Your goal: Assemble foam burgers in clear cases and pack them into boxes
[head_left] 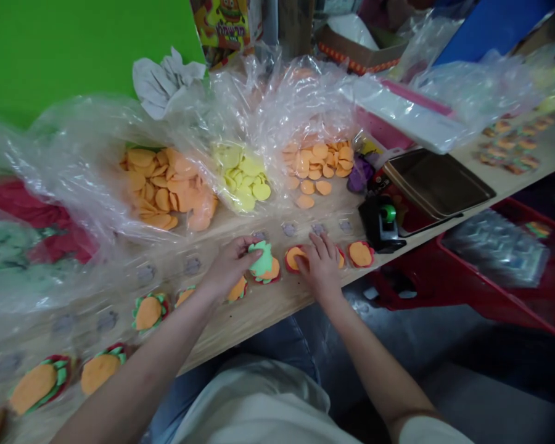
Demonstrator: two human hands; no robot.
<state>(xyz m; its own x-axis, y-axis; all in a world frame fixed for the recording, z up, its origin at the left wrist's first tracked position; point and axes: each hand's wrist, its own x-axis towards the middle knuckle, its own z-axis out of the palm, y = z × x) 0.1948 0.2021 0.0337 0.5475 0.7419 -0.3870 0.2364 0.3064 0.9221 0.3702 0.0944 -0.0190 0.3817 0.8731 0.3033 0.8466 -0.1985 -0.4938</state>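
My left hand [234, 262] pinches a green ruffled piece [261, 258] between thumb and fingers. The piece lies partly over an orange disc on a red layer [272, 271]. My right hand [322, 265] is over the row just to the right, its fingers stretched out and touching or close to a stack of orange disc and red layer [295, 259]. At the right end sits another orange-topped stack [361, 253]. Left of my hands are burger-like stacks with green edges [148, 311], one partly behind my left forearm.
Behind the row, clear plastic bags hold large orange discs [152, 185], yellow discs [243, 176] and small orange discs [321, 160]. A black tape dispenser [383, 225] stands beside a dark tray [439, 182]. Red crates [472, 290] are below the table's right edge.
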